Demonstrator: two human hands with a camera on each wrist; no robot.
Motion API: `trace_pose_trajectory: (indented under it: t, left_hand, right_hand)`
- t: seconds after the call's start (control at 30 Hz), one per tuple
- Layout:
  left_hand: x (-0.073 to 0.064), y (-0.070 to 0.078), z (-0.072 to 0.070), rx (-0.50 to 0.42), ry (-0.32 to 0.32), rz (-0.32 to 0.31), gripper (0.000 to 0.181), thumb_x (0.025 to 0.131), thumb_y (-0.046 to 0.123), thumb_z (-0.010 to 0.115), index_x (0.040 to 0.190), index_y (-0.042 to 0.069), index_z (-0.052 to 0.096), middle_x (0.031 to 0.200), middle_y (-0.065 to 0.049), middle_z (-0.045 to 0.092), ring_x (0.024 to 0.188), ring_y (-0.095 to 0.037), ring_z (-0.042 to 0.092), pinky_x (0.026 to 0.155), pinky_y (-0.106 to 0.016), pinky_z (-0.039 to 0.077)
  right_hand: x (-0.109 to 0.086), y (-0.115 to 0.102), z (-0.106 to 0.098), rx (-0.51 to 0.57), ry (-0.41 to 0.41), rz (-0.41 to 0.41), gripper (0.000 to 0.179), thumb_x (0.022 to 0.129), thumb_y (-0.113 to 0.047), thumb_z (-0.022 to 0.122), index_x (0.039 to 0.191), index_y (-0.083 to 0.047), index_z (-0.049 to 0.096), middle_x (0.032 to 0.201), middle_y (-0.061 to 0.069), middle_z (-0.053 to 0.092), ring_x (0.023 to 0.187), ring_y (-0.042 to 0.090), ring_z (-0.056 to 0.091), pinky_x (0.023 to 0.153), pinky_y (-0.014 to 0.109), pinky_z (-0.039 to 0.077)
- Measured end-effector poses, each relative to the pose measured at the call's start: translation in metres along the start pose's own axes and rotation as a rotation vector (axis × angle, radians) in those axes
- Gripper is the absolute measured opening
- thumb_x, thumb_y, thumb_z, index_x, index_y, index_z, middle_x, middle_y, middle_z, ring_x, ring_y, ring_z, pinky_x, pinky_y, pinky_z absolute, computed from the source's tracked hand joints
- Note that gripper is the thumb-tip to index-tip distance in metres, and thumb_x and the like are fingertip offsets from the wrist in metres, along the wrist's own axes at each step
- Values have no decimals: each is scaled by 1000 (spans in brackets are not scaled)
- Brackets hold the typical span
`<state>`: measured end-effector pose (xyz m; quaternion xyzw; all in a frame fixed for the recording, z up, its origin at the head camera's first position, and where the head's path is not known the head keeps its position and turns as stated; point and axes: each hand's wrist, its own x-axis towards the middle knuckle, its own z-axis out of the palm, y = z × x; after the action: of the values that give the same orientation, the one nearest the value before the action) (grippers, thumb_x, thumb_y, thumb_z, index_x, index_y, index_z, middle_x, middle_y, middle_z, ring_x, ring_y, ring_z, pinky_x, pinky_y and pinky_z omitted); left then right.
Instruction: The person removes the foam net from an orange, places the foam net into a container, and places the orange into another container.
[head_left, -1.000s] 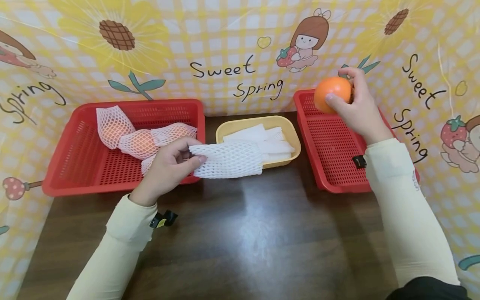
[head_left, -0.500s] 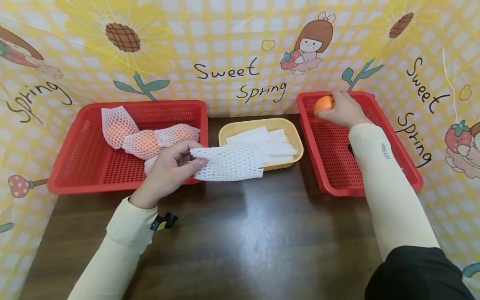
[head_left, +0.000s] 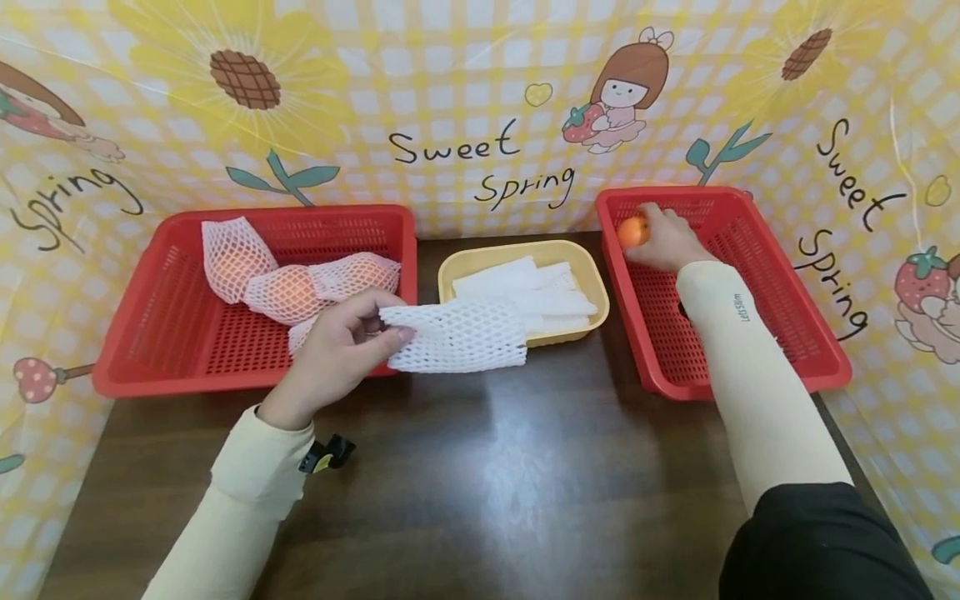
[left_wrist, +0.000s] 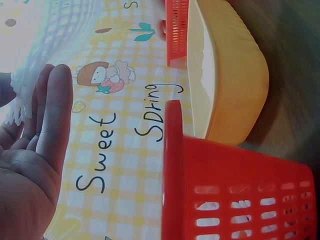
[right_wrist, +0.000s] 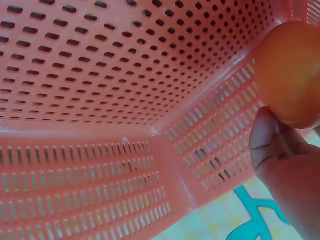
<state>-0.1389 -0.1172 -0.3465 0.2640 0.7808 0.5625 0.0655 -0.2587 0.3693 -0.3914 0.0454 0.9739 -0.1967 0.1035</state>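
My left hand [head_left: 337,350] pinches one end of a white foam fruit net [head_left: 461,336] between thumb and fingers, holding it out flat in front of the yellow basket [head_left: 555,337]. The net's mesh also shows at the top left of the left wrist view. Down inside the right red basket [head_left: 645,333], my right hand [head_left: 671,240] grips an orange [head_left: 633,232] near the far left corner. In the right wrist view, the orange [right_wrist: 292,75] is in the fingers beside the perforated wall.
On the left, a red basket [head_left: 142,333] holds several oranges in foam nets [head_left: 281,292]. Folded white nets [head_left: 498,279] lie in the yellow basket. A patterned cloth [head_left: 337,83] rises behind the brown table [head_left: 480,500].
My right hand has lowered the orange from above the right basket's rim into its far left corner. The left hand keeps the foam net in nearly the same spot.
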Motion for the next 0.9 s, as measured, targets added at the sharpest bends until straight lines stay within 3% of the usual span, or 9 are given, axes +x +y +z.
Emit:
trace_pose_trajectory:
  t: [0.13,0.33,0.47,0.63,0.77,0.9]
  left_hand:
    - [0,-1,2,-1,6,10,18,92,4,73,109,3,65,99,-8,67,75,-21,62,60,-26,53]
    - [-2,-3,4,11,9,-21,20,92,5,73,110,4,65,97,-8,67,74,-21,62,61,-26,53]
    - [-3,-4,5,-4,4,-28,20,92,5,73,110,4,65,98,-8,67,74,-22,62,62,-26,54]
    - [-3,-5,9,-41,-24,-22,20,92,3,72,110,3,64,98,-9,66,76,-22,63,62,-27,54]
    - [-2,-4,11,-39,-27,-20,20,92,2,72,109,4,64,98,-9,66,75,-22,62,61,-27,52]
    - [-1,-3,12,-42,-26,-20,21,92,3,73,110,4,64,100,-10,65,78,-22,62,63,-27,53]
  right_hand:
    - [5,2,8,8,5,-3,95,86,-44,71,153,3,22,137,30,42,121,47,41,101,64,36]
    - [8,2,15,-39,16,-6,83,89,-37,69,145,9,29,127,31,46,114,47,44,98,62,38]
    - [7,2,16,-35,3,-5,84,91,-34,68,150,7,23,131,32,44,118,47,44,102,62,37]
    - [4,6,18,10,-31,23,96,92,-43,68,158,-1,12,143,32,36,127,44,41,108,62,32]
    - [-5,-1,7,-12,-29,14,99,91,-44,67,161,-7,8,153,33,26,135,48,34,108,67,28]
    - [-18,-27,-15,-15,15,-54,85,95,-33,62,161,-8,15,157,30,24,138,48,32,109,67,27]
